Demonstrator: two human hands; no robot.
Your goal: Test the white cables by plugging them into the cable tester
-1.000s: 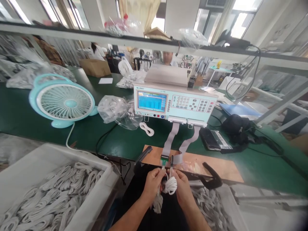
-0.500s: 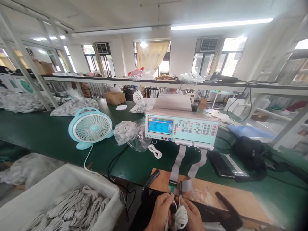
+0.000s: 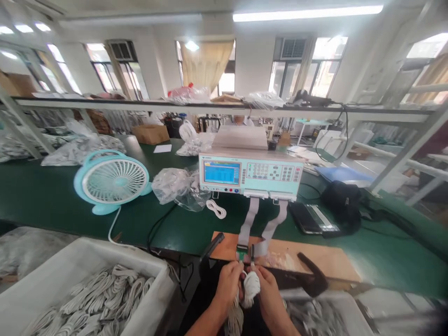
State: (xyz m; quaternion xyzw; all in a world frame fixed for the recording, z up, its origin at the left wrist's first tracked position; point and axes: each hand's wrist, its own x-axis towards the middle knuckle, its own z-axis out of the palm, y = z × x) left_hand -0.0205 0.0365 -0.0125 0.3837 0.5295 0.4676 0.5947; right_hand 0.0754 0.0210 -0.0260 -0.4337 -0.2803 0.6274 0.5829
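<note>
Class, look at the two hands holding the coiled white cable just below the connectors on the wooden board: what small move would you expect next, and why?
Probably pressing the cable's ends up into the connectors. Both the left hand and right hand pinch the white cable right below them, at the edge of the wooden board, whose ribbon leads run to the tester.

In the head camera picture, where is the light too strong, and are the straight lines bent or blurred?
Head view: the ceiling lamp and windows are blown out to white; the shelf rail bows from wide-angle distortion; edges and corners smear softly; both hands with the coiled white cable look slightly soft.
</note>
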